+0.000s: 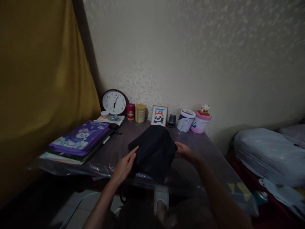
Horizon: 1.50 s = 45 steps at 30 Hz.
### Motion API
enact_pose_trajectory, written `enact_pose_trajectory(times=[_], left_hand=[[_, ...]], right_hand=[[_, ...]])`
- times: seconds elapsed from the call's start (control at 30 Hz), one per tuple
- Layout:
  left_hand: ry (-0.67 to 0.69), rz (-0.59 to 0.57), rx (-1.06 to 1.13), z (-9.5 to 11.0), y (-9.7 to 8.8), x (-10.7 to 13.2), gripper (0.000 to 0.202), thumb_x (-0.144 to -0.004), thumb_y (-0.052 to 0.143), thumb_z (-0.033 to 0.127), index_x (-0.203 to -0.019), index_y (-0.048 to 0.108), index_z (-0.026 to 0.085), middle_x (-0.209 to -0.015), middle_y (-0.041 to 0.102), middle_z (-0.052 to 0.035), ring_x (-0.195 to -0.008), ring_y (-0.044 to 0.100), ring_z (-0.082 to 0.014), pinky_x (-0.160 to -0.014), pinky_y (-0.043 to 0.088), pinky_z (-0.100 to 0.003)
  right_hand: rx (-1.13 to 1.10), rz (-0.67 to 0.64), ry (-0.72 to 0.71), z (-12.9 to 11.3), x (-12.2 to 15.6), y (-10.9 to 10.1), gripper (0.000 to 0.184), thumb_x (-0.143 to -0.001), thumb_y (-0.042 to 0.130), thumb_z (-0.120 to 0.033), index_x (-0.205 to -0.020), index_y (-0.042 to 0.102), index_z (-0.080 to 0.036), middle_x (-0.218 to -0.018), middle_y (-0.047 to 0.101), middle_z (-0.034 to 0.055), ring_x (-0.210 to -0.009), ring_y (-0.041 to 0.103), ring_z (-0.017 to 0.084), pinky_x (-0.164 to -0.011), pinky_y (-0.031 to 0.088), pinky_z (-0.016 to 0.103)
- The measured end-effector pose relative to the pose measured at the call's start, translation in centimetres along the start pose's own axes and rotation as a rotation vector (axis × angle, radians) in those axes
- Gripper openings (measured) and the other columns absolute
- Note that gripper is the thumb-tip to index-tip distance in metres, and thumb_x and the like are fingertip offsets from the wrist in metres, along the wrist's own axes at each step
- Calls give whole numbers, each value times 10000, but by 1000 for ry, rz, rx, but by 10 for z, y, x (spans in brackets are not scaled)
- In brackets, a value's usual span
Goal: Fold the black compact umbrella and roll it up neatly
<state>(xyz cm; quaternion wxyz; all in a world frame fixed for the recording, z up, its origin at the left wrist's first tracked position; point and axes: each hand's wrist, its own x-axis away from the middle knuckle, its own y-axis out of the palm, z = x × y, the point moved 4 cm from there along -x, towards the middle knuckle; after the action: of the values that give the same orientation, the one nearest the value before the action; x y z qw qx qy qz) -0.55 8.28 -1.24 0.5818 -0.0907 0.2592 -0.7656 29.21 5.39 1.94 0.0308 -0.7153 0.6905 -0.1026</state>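
A dark black cloth item (154, 151), soft and puffed up in folds, rests at the front middle of the table; its exact kind cannot be made out. My left hand (124, 167) grips its left edge, with the index finger laid along the fabric. On the other side, my right hand (186, 151) pinches the cloth's right corner between thumb and fingers. The lower part of the cloth hangs near the table's front edge. Whatever may be inside or under it is hidden.
The plastic-covered table (197, 165) holds a purple folder (81, 138) on papers, a clock (114, 102), red tin (131, 112), yellow tin (140, 113), panda picture (159, 116), white tub (186, 120) and pink tub (200, 122). A yellow curtain (47, 79) hangs left.
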Motion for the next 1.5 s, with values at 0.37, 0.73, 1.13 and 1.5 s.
enact_pose_trajectory(times=[0.37, 0.73, 1.13, 1.5], left_hand=[[-11, -23, -43, -5, 2, -1, 465, -868, 269, 497, -1282, 389, 322, -1285, 483, 16, -1172, 449, -198, -963, 350, -336], [-10, -5, -26, -7, 0, -1, 469, -859, 298, 485, -1271, 416, 294, -1217, 550, 3, -1112, 507, -216, -910, 396, -331], [-32, -58, -11, -9, 4, -3, 480, -855, 288, 497, -1277, 405, 299, -1281, 485, 11, -1167, 453, -212, -967, 338, -344], [6, -115, 7, -16, 12, -5, 475, -848, 298, 512, -1266, 416, 320, -1283, 483, 29, -1165, 456, -207, -986, 321, -345]], right_hand=[[-136, 90, 52, 12, -11, -8, 459, -654, 651, -332, -1065, 483, -215, -781, 634, 3, -663, 622, 150, -677, 517, 358], [-39, -75, -49, 6, -6, -5, 335, -659, 649, -306, -962, 582, -181, -871, 650, 34, -808, 608, 159, -775, 477, 334], [366, 167, -303, 0, -16, -14, 116, -633, 629, -251, -727, 637, -184, -876, 608, 35, -879, 564, 176, -816, 427, 323], [257, 52, -321, -15, -8, 3, 123, -727, 543, -247, -837, 567, -196, -960, 633, 41, -942, 557, 169, -845, 408, 321]])
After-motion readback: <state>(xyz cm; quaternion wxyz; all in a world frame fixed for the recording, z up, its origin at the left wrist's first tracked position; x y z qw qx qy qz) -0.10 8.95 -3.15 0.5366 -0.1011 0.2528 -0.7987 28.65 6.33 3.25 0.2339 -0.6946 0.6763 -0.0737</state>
